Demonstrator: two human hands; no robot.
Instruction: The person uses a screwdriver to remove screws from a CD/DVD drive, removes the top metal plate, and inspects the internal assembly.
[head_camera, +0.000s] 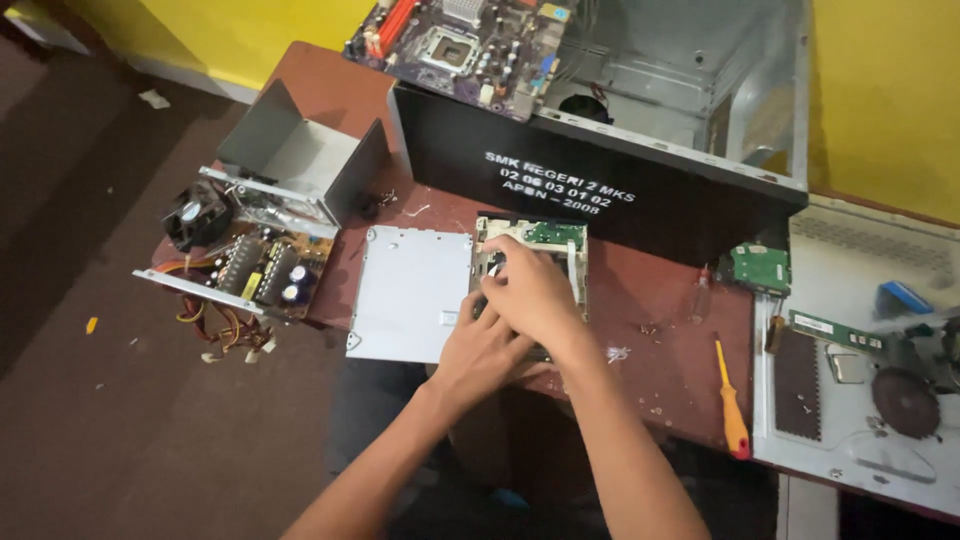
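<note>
An opened disc drive (545, 240), a metal box with a green circuit board at its far end, lies on the reddish-brown table (650, 300). My right hand (530, 290) rests on top of the drive's inner parts with its fingers curled down into them. My left hand (480, 350) is pressed against the drive's near left corner, partly beneath the right hand. What the fingers grip is hidden. The drive's flat grey metal cover (410, 290) lies beside it on the left.
An open black computer case (620, 150) stands behind, with a purple motherboard (460, 45) leaning at its left. An opened power supply (250, 255) with fan and wires sits far left. A yellow-and-orange screwdriver (732, 400), a hard drive (760, 268) and a grey panel holding parts (860, 300) lie right.
</note>
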